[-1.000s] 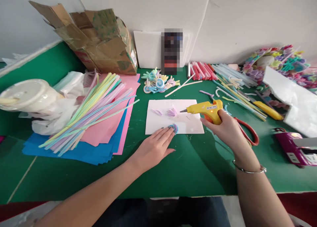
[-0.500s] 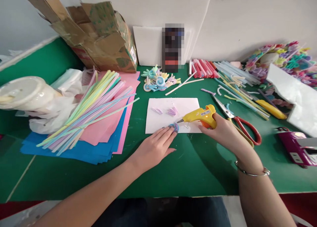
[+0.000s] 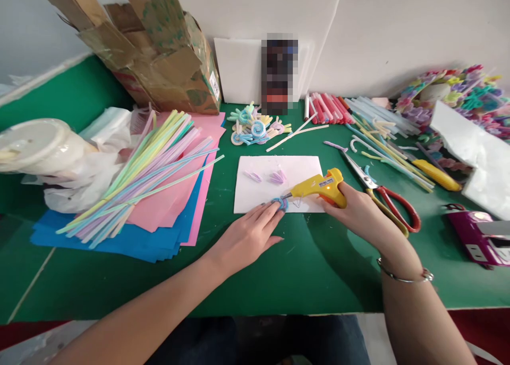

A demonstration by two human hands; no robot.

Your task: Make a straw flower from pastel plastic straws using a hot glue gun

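My right hand [image 3: 356, 212] grips a yellow glue gun [image 3: 314, 187], its nozzle angled down to the left. The nozzle tip is at a small blue and purple pipe-cleaner coil [image 3: 282, 203]. My left hand [image 3: 251, 235] lies flat with its fingers stretched out, and the fingertips press the coil onto a white board [image 3: 247, 197]. Behind the coil, short lilac pipe-cleaner pieces [image 3: 278, 177] lie on the same board. Part of the coil is hidden under my fingertips.
Red-and-olive-handled scissors [image 3: 392, 205] lie right of the board. Finished pastel coils [image 3: 258, 131] sit behind it. At left, bundled pipe cleaners [image 3: 159, 168] rest on coloured sheets [image 3: 159, 251] near a cardboard box [image 3: 171, 78]. A yellow cutter [image 3: 436, 175] and purple device [image 3: 476, 237] are at right.
The glue gun has shifted slightly left, and its nozzle now meets the coil. My left hand has stayed nearly still, its fingertips on the coil.
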